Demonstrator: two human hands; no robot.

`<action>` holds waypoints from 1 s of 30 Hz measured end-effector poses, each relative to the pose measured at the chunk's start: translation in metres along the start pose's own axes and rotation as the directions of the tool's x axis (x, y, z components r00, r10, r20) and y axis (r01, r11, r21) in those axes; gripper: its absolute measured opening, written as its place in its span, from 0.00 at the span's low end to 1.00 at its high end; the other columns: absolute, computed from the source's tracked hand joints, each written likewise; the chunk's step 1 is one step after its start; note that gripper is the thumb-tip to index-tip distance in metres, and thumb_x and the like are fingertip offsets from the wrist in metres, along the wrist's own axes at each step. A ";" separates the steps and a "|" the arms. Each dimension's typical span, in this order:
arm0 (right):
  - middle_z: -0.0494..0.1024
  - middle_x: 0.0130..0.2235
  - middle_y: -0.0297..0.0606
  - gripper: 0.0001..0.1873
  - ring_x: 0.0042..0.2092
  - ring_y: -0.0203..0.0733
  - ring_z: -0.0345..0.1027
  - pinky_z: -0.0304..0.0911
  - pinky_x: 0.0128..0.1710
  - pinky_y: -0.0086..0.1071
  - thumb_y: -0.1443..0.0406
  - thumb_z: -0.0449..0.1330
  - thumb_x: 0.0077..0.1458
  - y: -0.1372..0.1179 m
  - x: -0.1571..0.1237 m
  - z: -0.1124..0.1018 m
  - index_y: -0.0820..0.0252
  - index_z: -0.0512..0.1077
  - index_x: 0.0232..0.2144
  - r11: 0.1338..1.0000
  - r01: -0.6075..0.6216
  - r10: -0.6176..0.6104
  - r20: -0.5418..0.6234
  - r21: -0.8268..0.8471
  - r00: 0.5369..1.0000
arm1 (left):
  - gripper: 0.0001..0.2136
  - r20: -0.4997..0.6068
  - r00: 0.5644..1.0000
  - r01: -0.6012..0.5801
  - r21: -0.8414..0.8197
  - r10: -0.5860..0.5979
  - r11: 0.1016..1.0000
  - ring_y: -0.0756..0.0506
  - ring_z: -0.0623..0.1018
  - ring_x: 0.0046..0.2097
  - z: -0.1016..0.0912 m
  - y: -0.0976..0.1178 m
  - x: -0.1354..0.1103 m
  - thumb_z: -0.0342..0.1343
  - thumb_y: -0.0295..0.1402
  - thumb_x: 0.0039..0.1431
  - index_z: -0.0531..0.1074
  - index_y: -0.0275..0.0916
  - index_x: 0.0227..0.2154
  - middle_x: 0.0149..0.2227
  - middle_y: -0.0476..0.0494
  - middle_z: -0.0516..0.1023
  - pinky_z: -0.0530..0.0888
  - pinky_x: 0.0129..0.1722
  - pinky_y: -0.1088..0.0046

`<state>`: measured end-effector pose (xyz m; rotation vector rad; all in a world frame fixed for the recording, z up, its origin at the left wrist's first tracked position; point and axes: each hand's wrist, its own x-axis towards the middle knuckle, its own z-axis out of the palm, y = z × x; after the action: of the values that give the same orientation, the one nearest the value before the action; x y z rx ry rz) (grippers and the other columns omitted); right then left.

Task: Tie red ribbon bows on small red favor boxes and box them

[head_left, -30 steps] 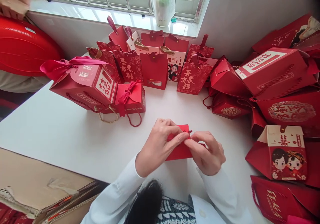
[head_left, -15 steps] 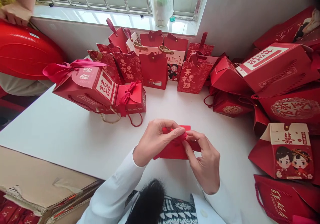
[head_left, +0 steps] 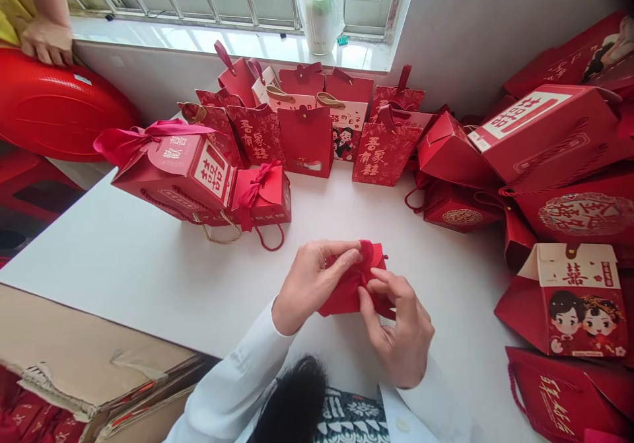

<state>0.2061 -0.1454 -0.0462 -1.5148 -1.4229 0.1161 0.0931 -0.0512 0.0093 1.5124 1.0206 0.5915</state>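
A small red gift box (head_left: 341, 296) sits on the white table in front of me, largely covered by my hands. Over its top runs a red ribbon (head_left: 366, 253). My left hand (head_left: 317, 278) pinches a loop of this ribbon between thumb and fingers, at the upper left of the box. From the right, my right hand (head_left: 400, 321) has thumb and index finger closed on the ribbon near its middle, low against the box top. The ribbon between the fingertips is partly hidden.
Several red gift bags (head_left: 306, 142) stand in a row below the windowsill. Finished-looking boxes (head_left: 173, 169) with bows are at left, and piled boxes (head_left: 579, 304) line the right side. Another person's hand (head_left: 49, 39) rests on a red plastic stool (head_left: 74, 109). A cardboard carton (head_left: 74, 344) is at lower left.
My left hand has lifted the ribbon into a loop above the box. My right fingers have moved slightly down and left. At far left, the other person's hand has shifted right.
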 end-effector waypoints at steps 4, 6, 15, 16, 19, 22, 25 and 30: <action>0.70 0.28 0.28 0.17 0.27 0.32 0.63 0.65 0.28 0.25 0.71 0.57 0.56 -0.006 -0.001 -0.003 0.56 0.63 0.48 0.979 -0.185 0.185 -0.001 0.088 0.983 | 0.14 0.035 0.999 -0.033 0.056 0.031 0.998 0.46 0.74 0.37 -0.001 -0.006 0.000 0.50 0.38 0.62 0.78 0.36 0.35 0.32 0.46 0.77 0.70 0.37 0.74; 0.70 0.27 0.27 0.16 0.27 0.31 0.62 0.64 0.27 0.24 0.71 0.57 0.56 -0.007 -0.001 -0.003 0.56 0.62 0.47 0.974 -0.203 0.203 0.009 0.103 0.979 | 0.14 0.029 0.999 -0.042 0.068 0.040 0.997 0.47 0.74 0.36 -0.001 -0.010 0.001 0.49 0.38 0.62 0.77 0.37 0.34 0.31 0.47 0.76 0.69 0.38 0.74; 0.70 0.27 0.26 0.14 0.26 0.30 0.62 0.64 0.28 0.22 0.71 0.56 0.55 -0.007 0.002 0.000 0.56 0.63 0.44 0.979 -0.185 0.186 0.007 0.088 0.983 | 0.12 -0.039 0.996 -0.064 0.282 0.078 0.957 0.49 0.71 0.33 0.005 -0.005 -0.002 0.46 0.33 0.64 0.77 0.42 0.36 0.32 0.49 0.77 0.65 0.36 0.74; 0.70 0.27 0.26 0.14 0.26 0.30 0.62 0.64 0.28 0.22 0.71 0.56 0.55 -0.007 0.002 0.000 0.56 0.63 0.44 0.980 -0.182 0.182 0.007 0.083 0.983 | 0.13 -0.045 0.995 -0.068 0.329 0.087 0.942 0.49 0.72 0.34 0.007 -0.003 -0.002 0.46 0.32 0.64 0.77 0.43 0.38 0.31 0.50 0.77 0.65 0.36 0.73; 0.69 0.26 0.26 0.14 0.26 0.30 0.62 0.64 0.28 0.23 0.71 0.56 0.55 -0.007 0.003 0.001 0.56 0.63 0.44 0.981 -0.177 0.177 0.015 0.077 0.984 | 0.15 -0.020 0.992 -0.103 0.442 0.125 0.891 0.48 0.72 0.35 0.007 0.000 -0.002 0.44 0.29 0.65 0.75 0.47 0.44 0.32 0.50 0.78 0.63 0.38 0.71; 0.69 0.27 0.27 0.13 0.26 0.31 0.62 0.64 0.28 0.24 0.70 0.56 0.56 -0.007 0.004 0.000 0.56 0.62 0.44 0.978 -0.195 0.194 0.024 0.074 0.981 | 0.14 0.040 0.991 -0.130 0.448 0.125 0.885 0.47 0.73 0.35 0.002 0.000 0.001 0.44 0.31 0.65 0.74 0.46 0.46 0.31 0.49 0.79 0.64 0.37 0.72; 0.70 0.27 0.27 0.13 0.26 0.32 0.63 0.64 0.28 0.25 0.69 0.56 0.56 -0.009 0.006 -0.004 0.55 0.63 0.45 0.968 -0.242 0.238 0.058 0.066 0.969 | 0.14 0.096 0.990 -0.136 0.374 0.108 0.917 0.47 0.74 0.35 -0.007 0.000 0.003 0.45 0.35 0.65 0.75 0.44 0.44 0.33 0.47 0.79 0.65 0.35 0.74; 0.70 0.25 0.26 0.13 0.26 0.33 0.62 0.61 0.24 0.23 0.64 0.59 0.56 -0.014 0.012 -0.016 0.54 0.64 0.44 0.942 -0.334 0.332 0.047 0.036 0.942 | 0.12 0.094 0.984 -0.171 0.304 0.149 0.937 0.48 0.75 0.37 -0.018 0.002 -0.002 0.48 0.36 0.64 0.76 0.42 0.40 0.37 0.48 0.79 0.67 0.37 0.75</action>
<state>0.2103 -0.1484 -0.0219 -1.7143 -1.1746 0.3842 0.0776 -0.0437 0.0155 1.8964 0.9749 0.5020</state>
